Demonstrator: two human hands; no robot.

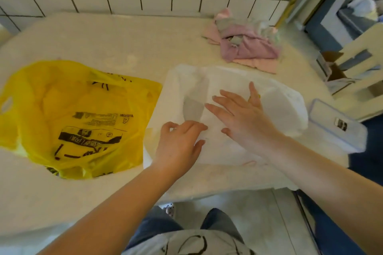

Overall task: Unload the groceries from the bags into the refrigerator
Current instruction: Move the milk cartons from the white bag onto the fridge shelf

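- white bag, apparently flattened, is pressed near the counter's front edge by the right hand, fingers spread.
- its near side is touched by the left hand, fingers loosely bent.
- yellow bag is seen lying crumpled towards the left edge.

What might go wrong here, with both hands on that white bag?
The white bag lies flat and slippery; pressed by the left hand and right hand, it may slide. The lidded box sits at the counter's right edge and could be knocked off.
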